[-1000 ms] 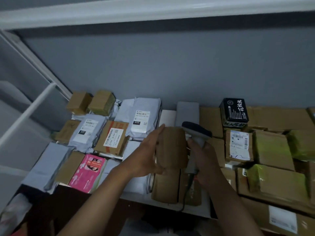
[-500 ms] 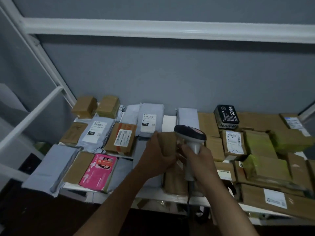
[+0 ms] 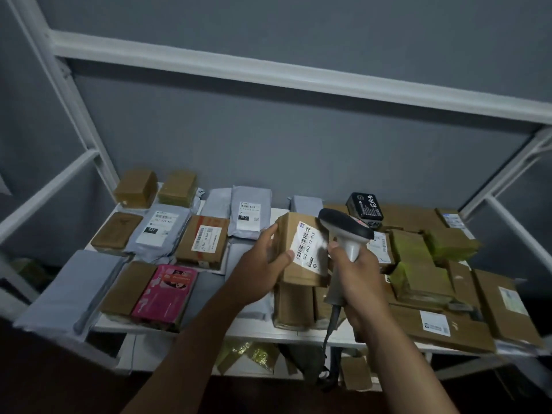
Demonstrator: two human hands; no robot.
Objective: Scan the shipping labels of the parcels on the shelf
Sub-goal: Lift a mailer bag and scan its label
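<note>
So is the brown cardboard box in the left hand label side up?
Yes. The brown cardboard box shows its white barcode label facing the camera.

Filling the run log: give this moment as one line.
stage: scanning | left hand: holds cardboard parcel, label up | right hand: grips scanner at label | shelf: other parcels lying

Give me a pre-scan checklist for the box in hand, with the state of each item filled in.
1. Left hand grips the cardboard box firmly: ok.
2. Shipping label faces up, its barcode unobstructed: ok.
3. Right hand holds the scanner by its handle: ok.
4. Scanner head points at the label: not ok; its window appears turned toward the camera.
5. Finger on the trigger: cannot tell; the hand hides it.
6. Scanner cable hangs free over the shelf edge: ok.
</note>
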